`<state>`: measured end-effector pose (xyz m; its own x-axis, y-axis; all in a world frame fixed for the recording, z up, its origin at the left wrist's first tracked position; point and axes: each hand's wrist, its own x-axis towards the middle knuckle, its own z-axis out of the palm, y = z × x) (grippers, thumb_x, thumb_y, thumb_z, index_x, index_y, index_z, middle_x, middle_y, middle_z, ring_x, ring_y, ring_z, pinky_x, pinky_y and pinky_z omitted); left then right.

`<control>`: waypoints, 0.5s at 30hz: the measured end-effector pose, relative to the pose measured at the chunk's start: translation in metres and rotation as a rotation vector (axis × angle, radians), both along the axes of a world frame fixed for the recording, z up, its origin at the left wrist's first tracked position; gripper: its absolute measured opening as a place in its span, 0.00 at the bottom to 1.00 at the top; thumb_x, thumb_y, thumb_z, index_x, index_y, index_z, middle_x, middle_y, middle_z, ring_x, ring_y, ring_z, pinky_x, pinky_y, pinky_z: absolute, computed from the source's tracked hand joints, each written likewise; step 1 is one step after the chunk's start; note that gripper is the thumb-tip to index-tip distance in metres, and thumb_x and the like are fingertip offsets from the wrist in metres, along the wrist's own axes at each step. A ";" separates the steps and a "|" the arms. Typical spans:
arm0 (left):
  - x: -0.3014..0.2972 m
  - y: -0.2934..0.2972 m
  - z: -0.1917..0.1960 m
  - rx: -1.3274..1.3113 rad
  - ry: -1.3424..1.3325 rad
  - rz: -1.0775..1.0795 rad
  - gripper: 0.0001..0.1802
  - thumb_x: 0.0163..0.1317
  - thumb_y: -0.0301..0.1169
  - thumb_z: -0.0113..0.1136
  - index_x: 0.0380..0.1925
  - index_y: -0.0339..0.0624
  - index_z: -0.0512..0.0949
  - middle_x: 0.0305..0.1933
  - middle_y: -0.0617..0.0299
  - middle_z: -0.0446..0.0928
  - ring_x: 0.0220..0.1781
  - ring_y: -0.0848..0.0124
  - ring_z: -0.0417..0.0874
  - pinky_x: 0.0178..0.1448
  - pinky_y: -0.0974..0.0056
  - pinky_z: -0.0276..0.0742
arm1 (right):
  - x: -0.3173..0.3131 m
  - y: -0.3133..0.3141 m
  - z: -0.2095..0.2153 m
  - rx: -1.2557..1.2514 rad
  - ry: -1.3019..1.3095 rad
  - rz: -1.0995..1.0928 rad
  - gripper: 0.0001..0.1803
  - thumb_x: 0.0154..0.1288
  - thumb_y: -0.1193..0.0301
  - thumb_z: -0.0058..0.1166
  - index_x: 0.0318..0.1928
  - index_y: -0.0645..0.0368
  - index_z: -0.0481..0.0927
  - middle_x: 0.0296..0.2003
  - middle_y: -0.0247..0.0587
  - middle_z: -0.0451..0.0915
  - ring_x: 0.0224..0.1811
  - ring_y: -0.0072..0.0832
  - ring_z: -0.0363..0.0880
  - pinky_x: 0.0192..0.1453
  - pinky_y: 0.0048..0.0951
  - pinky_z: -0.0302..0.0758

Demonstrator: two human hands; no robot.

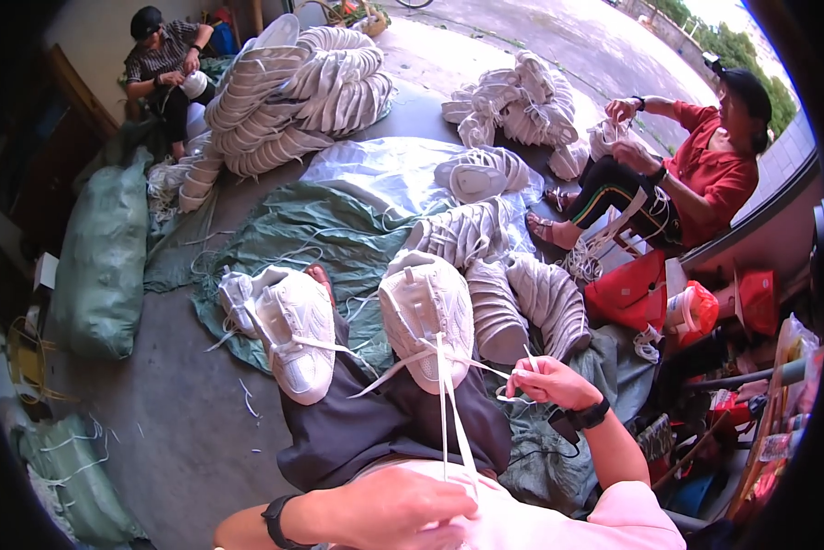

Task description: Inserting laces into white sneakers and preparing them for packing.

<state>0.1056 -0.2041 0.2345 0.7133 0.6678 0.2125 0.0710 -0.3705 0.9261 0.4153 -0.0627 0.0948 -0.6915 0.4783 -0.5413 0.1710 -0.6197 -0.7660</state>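
Observation:
A white shoe upper (423, 291) rests on my right thigh, its toe toward me. Long white shoelace (445, 403) strands run tautly from its eyelets toward my body, where my left hand (421, 502) is closed on them with the fingertips partly hidden. My right hand (557, 383), beside the shoe upper, pinches a lace end stretched out to the right. On my left thigh sits another white shoe upper (304, 335), laced, with its lace ends lying loose; neither hand touches it. A further white upper (237, 298) lies just left of it.
Stacked shoe uppers (311, 101) form a large pile at the far left; smaller stacks (522, 101) stand farther right. A stuffed green sack (105, 261) leans at left. One seated person (169, 64) works far left, another (714, 170) at right. Red bags (627, 289) and clutter line the right.

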 end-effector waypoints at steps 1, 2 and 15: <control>0.000 0.005 0.023 -0.126 -0.011 -0.057 0.09 0.55 0.29 0.65 0.34 0.38 0.78 0.30 0.54 0.77 0.30 0.56 0.80 0.34 0.59 0.75 | 0.001 -0.001 -0.001 0.002 0.008 -0.005 0.12 0.74 0.65 0.49 0.36 0.60 0.75 0.34 0.39 0.83 0.18 0.09 0.60 0.21 0.13 0.59; -0.001 0.006 0.030 -0.124 -0.010 -0.056 0.09 0.55 0.29 0.65 0.34 0.38 0.78 0.30 0.54 0.77 0.30 0.56 0.80 0.34 0.59 0.75 | 0.001 -0.002 -0.001 0.002 0.017 -0.008 0.12 0.74 0.65 0.49 0.36 0.60 0.75 0.34 0.39 0.83 0.18 0.09 0.60 0.21 0.14 0.59; -0.058 -0.010 0.058 -0.206 -0.358 -0.017 0.08 0.54 0.26 0.66 0.33 0.33 0.85 0.29 0.51 0.84 0.26 0.57 0.85 0.28 0.63 0.77 | 0.006 -0.005 0.002 -0.015 0.007 -0.013 0.11 0.75 0.65 0.48 0.36 0.58 0.76 0.34 0.38 0.83 0.18 0.09 0.60 0.20 0.14 0.58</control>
<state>0.0478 -0.2145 0.2922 0.6300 0.7109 0.3126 -0.2739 -0.1732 0.9460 0.4211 -0.0682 0.0970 -0.6894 0.4792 -0.5432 0.1572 -0.6331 -0.7580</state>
